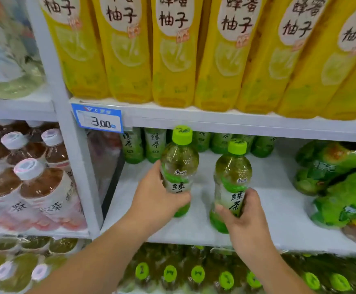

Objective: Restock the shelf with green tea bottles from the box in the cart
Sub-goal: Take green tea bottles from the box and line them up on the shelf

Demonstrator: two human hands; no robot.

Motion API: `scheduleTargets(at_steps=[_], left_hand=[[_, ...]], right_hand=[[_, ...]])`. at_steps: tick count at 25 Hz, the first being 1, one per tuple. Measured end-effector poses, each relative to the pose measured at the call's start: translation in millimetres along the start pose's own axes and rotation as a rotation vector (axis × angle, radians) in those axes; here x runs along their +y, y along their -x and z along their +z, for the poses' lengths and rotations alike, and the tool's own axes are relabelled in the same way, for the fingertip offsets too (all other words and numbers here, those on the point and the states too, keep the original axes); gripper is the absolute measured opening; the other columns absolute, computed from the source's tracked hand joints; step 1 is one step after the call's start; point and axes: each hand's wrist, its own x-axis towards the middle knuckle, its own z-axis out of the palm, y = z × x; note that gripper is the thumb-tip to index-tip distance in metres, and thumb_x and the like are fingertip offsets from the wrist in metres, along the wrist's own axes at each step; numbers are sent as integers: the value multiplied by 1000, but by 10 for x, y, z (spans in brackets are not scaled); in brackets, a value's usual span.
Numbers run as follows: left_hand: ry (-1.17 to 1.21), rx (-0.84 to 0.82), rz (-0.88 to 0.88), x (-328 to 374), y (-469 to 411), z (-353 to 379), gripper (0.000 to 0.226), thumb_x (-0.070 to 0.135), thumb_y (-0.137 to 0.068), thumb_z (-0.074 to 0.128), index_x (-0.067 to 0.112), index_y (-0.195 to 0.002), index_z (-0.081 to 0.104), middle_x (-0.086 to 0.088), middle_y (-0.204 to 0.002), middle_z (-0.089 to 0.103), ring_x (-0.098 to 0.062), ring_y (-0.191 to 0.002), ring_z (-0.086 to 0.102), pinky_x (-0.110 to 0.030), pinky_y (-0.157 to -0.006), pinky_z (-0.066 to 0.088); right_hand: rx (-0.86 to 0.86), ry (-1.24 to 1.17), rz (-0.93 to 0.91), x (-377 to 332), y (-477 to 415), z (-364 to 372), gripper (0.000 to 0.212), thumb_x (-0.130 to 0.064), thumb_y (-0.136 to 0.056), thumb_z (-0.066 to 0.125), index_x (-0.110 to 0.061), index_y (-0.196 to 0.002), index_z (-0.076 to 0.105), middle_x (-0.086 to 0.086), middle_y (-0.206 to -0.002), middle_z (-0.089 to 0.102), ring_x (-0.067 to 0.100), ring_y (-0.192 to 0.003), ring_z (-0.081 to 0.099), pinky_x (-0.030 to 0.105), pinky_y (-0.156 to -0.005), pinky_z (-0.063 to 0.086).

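left hand point(156, 198): nearest the lens with its forearm, below and right of the price tag point(97, 117); fingers and thumb wrap round the lower body of one green tea bottle point(179, 164), held upright.
right hand point(247, 221): further right of the price tag; it grips a second green tea bottle point(233, 172) round the label, upright, thumb on the near face.
where the bottles are: both over the front half of the white shelf point(278, 209) that runs right from under the price tag; whether their bases touch the board i cannot tell.
back row point(153, 145): green tea bottles at the rear of that shelf, right of the price tag, well behind the held pair.
risk: as i judge it, a bottle shoved back too fast could knock the back row over; the right-hand one is near the front edge and could tip off if let go early.
counts: two hands, two held bottles, one price tag; about six in the back row, some hidden; six or seven yellow bottles point(173, 60) above the price tag.
box, cart: neither in view.
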Motion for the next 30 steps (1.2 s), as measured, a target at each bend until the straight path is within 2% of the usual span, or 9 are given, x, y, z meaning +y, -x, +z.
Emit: scheduleTargets(at_steps=[6,8,11,15,19,22,24,27,30], left_hand=[[-24,33,62,-277,-467,225,49,9,-67,85,31,-103,60,14,-91,71,8,-77,66,-9,-64,52],[-31,48,101,-306,-603,268,52,9,-67,85,29,-108,60,13,-91,71,8,-77,66,-13,-69,54],[-15,78,151,-335,-785,286,51,9,-70,85,35,-103,57,12,-94,67,14,-76,63,-6,-65,51],[-23,110,189,-644,-758,361,64,30,-62,91,33,-118,60,7,-117,66,-1,-101,65,-29,-87,58],[-53,222,182,-855,-770,453,53,32,-68,90,29,-117,69,4,-114,69,-3,-99,67,-34,-91,58],[-66,283,160,-776,-906,501,33,33,-71,88,34,-98,70,10,-97,70,-3,-88,67,-28,-84,56],[-64,339,121,-701,-952,522,35,24,-72,89,38,-80,58,18,-81,64,0,-77,64,-23,-76,54],[-159,383,140,-690,-1032,573,26,29,-73,88,27,-86,66,3,-90,65,-16,-81,64,-29,-76,55],[-329,379,147,-688,-1133,560,29,38,-78,82,16,-89,68,-1,-91,58,-16,-80,55,-14,-62,37]], right_hand=[[-3,-20,-152,206,-469,206,50,-12,-85,74,-26,-117,39,-21,-105,56,-22,-93,54,1,-70,44],[-9,-7,-201,231,-610,250,52,-17,-84,76,-27,-120,39,-24,-107,57,-20,-98,54,2,-72,46],[-49,-18,-203,324,-649,243,53,-22,-82,78,-35,-121,44,-28,-109,61,-17,-100,57,5,-76,48],[-60,57,-196,515,-562,178,52,-17,-85,74,-46,-120,49,-31,-111,63,-14,-104,58,4,-85,45],[-109,62,-197,502,-874,202,48,-13,-87,72,-39,-122,51,-32,-105,63,-15,-98,61,2,-79,45],[-76,59,-225,502,-1149,273,48,-12,-86,73,-32,-125,53,-28,-102,65,-8,-96,65,10,-83,48],[-46,29,-237,509,-1277,347,47,-11,-86,73,-30,-125,54,-28,-103,65,-8,-96,65,9,-83,49],[-31,-69,-219,524,-1434,451,43,-9,-86,72,-34,-116,56,-24,-104,68,-5,-98,66,18,-89,52],[-46,-88,-234,550,-1557,539,39,-12,-86,72,-40,-108,57,-19,-106,70,0,-102,66,30,-94,52]])
